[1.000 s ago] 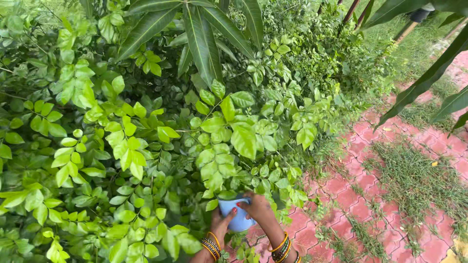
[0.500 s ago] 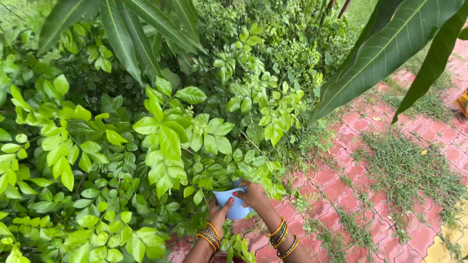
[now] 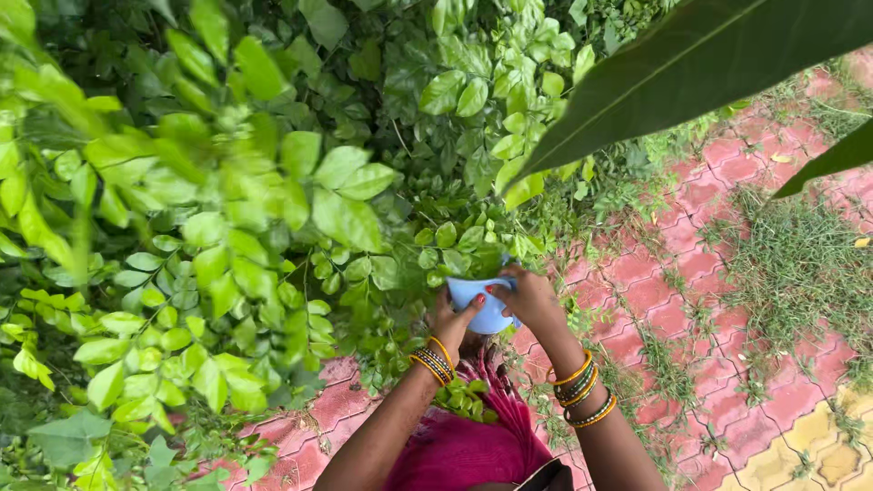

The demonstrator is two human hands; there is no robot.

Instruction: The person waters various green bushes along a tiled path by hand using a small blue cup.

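A light blue cup (image 3: 482,306) is held at the edge of a leafy green bush (image 3: 255,227). My left hand (image 3: 452,316) grips the cup's left side with fingers on its rim. My right hand (image 3: 527,298) holds the cup's right side from above. Both wrists wear yellow and dark bangles. Leaves of the bush hang over the cup's far rim, and its inside is hidden from me. Below my arms, pink clothing (image 3: 464,445) shows.
Red interlocking paving (image 3: 673,273) with tufts of grass (image 3: 800,264) runs along the right. Yellow pavers (image 3: 818,455) lie at the bottom right. A long dark green leaf (image 3: 691,73) hangs close to the camera at the upper right.
The view has dropped lower and closer to the bush. Both hands with the cup now sit higher in the picture, and more of my arms and pink clothing shows.
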